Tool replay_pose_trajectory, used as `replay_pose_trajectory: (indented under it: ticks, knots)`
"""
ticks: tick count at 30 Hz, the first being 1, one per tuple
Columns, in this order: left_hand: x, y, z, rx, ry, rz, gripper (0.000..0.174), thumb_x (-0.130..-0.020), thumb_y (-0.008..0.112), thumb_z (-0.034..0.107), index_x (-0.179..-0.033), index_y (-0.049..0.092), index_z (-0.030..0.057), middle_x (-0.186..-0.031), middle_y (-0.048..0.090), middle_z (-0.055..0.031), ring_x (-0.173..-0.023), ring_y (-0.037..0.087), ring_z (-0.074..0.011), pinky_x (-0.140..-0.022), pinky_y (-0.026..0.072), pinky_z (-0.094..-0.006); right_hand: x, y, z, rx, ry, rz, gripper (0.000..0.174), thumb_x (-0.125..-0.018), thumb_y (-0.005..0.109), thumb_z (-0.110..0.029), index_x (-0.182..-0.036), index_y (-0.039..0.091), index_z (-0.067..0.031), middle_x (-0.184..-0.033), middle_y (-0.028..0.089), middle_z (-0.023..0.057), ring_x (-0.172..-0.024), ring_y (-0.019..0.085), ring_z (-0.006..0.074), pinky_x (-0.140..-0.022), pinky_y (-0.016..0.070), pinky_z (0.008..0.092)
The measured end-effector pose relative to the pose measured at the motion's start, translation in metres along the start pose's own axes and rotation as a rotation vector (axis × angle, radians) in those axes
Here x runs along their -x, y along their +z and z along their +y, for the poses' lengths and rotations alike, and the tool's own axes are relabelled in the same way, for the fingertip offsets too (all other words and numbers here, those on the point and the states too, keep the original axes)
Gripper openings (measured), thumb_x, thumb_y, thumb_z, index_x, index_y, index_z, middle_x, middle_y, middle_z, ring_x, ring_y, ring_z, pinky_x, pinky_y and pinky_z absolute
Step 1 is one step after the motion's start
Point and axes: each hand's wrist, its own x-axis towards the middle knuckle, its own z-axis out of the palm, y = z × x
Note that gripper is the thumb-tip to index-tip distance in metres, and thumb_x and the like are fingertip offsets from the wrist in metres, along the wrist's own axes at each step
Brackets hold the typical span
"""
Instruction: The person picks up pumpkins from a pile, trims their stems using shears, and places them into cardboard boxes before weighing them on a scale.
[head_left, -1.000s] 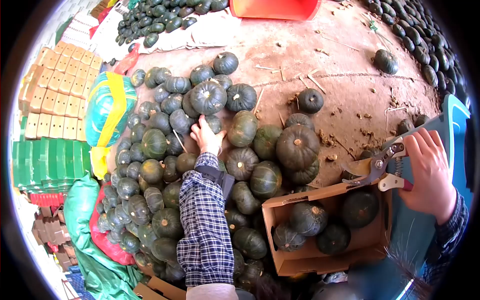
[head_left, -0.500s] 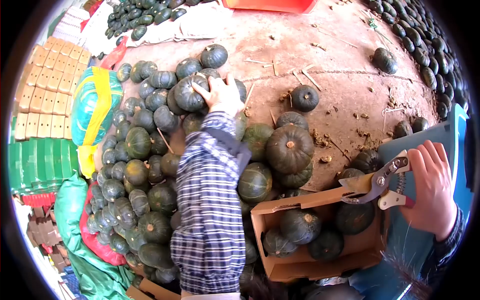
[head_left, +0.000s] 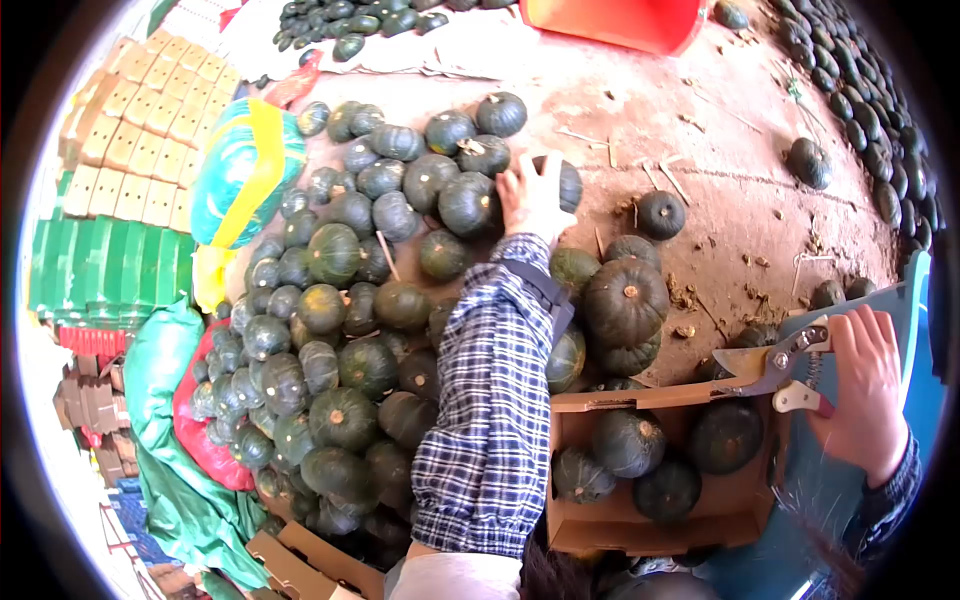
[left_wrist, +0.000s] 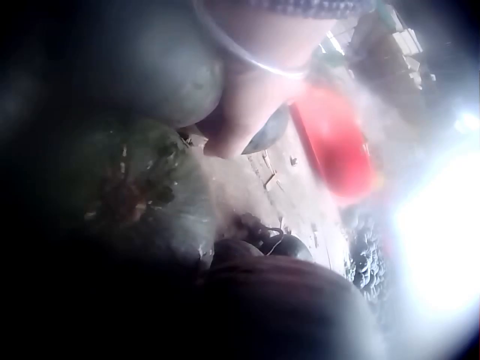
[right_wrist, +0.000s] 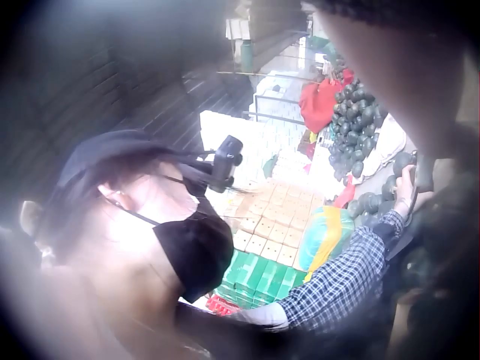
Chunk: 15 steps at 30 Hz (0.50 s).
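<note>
My left hand [head_left: 533, 207] reaches forward over the heap and grips a dark green pumpkin [head_left: 570, 186] with spread fingers. Part of that pumpkin is hidden under the hand. Another dark pumpkin [head_left: 469, 204] sits just left of the fingers. In the left wrist view, the hand [left_wrist: 251, 101] is blurred among large pumpkins. On the right, my right hand [head_left: 862, 390] holds pruning shears [head_left: 782, 362] with red and white handles, their blades pointing left above the box edge. The right wrist view shows the left hand [right_wrist: 406, 187] from the side.
An open cardboard box [head_left: 650, 535] holds several pumpkins. Beside it stands a blue bin [head_left: 915, 300]. More pumpkins [head_left: 345, 415] are heaped at left, next to green sheeting [head_left: 165, 370]. A red tub [head_left: 620, 25] and piled squash [head_left: 865, 130] lie further back. Another person [right_wrist: 135, 225] appears in the right wrist view.
My left hand has gone from a small pumpkin in the heap, across a bigger one, to the pumpkin further right, which has shifted slightly right. The right hand keeps the shears.
</note>
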Motion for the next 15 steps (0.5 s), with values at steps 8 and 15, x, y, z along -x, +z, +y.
replay_pose_trajectory:
  ticks: [8,15]
  knots:
    - [0.147,-0.132,-0.010,0.421,0.125,-0.077,0.093,-0.054,0.081,0.022,-0.138,0.040,0.0184,-0.126,0.038,-0.0226,-0.117,0.042,-0.0461,-0.103,0.0408,-0.0520,0.008,-0.002,0.005,-0.045,0.028,0.044,0.053,-0.048,0.071,-0.006,-0.095,0.047,0.0007,-0.088,0.052,0.0170,-0.092,0.051,0.0370,-0.086,0.0394,0.0440]
    - [0.256,-0.237,-0.080,0.323,-0.066,-1.187,0.072,-0.075,0.080,0.047,-0.128,0.054,0.0045,-0.108,0.064,-0.0181,-0.099,0.063,-0.0308,-0.085,0.0511,-0.0387,0.011,0.001,0.006,-0.050,-0.010,0.000,0.051,-0.049,0.069,-0.006,-0.094,0.047,0.0020,-0.089,0.052,0.0177,-0.093,0.051,0.0370,-0.086,0.0395,0.0437]
